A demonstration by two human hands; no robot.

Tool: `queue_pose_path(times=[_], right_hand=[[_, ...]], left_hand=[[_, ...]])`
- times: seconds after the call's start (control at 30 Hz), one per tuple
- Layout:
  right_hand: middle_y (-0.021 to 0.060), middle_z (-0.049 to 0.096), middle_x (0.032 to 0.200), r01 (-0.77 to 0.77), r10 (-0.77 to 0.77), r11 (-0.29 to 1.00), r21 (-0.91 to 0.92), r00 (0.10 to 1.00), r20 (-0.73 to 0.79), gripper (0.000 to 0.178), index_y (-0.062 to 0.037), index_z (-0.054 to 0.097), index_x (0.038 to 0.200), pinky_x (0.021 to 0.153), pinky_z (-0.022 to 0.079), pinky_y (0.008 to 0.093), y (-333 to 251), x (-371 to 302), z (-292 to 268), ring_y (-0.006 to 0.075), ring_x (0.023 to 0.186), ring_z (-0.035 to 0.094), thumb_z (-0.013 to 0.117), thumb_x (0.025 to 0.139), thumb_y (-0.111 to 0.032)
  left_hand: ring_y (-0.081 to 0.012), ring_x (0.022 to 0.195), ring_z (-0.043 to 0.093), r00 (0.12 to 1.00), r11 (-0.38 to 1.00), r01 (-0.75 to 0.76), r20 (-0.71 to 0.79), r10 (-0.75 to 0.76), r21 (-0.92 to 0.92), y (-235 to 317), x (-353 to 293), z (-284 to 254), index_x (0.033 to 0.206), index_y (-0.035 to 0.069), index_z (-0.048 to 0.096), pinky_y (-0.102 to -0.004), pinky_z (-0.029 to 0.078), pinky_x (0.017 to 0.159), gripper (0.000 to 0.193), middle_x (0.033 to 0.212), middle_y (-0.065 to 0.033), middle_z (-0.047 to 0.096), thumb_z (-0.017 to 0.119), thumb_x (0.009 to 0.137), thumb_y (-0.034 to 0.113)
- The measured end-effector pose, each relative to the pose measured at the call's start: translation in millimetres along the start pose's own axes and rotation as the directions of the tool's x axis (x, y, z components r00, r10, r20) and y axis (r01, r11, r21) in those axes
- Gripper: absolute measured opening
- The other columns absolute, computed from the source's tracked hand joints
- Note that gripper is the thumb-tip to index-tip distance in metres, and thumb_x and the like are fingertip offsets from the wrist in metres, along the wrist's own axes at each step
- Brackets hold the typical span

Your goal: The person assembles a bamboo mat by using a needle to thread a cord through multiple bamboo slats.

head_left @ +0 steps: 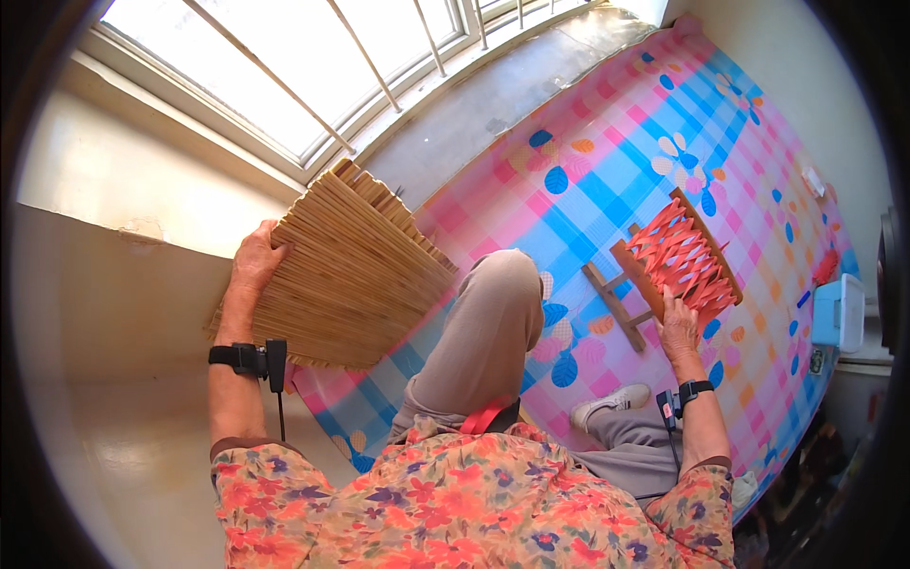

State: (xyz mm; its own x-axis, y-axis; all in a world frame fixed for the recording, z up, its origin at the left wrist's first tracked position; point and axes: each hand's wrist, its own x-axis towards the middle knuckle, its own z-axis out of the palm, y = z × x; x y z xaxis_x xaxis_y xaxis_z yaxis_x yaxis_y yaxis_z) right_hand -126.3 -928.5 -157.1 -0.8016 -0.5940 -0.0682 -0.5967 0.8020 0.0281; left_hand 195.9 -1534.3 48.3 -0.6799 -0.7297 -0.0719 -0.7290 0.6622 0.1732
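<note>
At the left, a folded bamboo-slat mat (355, 275) leans up near the wall below the window. My left hand (256, 258) is closed on its left edge, with the thumb on the slats and the other fingers partly hidden behind. On the right, a small wooden stool (678, 261) with a seat of red woven straps is tipped over, its legs pointing left. My right hand (678, 330) grips the near edge of its seat; the fingertips are partly hidden among the straps.
A pink and blue checked, flowered sheet (607, 171) covers the surface under the stool. A barred window (313, 57) with a grey sill (474, 114) runs along the upper left. On the far right stand a light blue plastic box (837, 313) and a red item (826, 267).
</note>
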Motion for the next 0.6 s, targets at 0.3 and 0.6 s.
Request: queue_pose_path(times=[0.3, 0.6], right_hand=[[0.0135, 0.047, 0.128, -0.031, 0.039, 0.992, 0.123, 0.997, -0.063, 0.07, -0.0133, 0.046, 0.13, 0.092, 0.042, 0.047, -23, -23, -38, 0.0315, 0.114, 0.052, 0.08, 0.069, -0.023], [0.0176, 0.057, 0.111, -0.095, 0.113, 0.92, 0.379, 0.993, -0.026, 0.04, -0.0068, 0.054, 0.117, 0.088, 0.048, 0.0418, -19, -52, -86, 0.0356, 0.103, 0.058, 0.067, 0.08, -0.018]], left_hand=[[-0.0178, 0.072, 0.064, 0.957, 0.942, -0.226, 0.124, 0.262, -0.248, 53, -29, -31, 0.1, 0.001, 0.062, -0.0316, 0.05, 0.07, 0.023, 0.081, -0.0134, 0.068, 0.068, 0.082, 0.014], [-0.0054, 0.081, 0.056, 0.952, 0.675, -0.302, -0.242, 0.185, -0.673, 116, -62, -125, 0.107, -0.001, 0.06, -0.0228, 0.047, 0.073, 0.024, 0.091, -0.0018, 0.064, 0.064, 0.089, 0.014]])
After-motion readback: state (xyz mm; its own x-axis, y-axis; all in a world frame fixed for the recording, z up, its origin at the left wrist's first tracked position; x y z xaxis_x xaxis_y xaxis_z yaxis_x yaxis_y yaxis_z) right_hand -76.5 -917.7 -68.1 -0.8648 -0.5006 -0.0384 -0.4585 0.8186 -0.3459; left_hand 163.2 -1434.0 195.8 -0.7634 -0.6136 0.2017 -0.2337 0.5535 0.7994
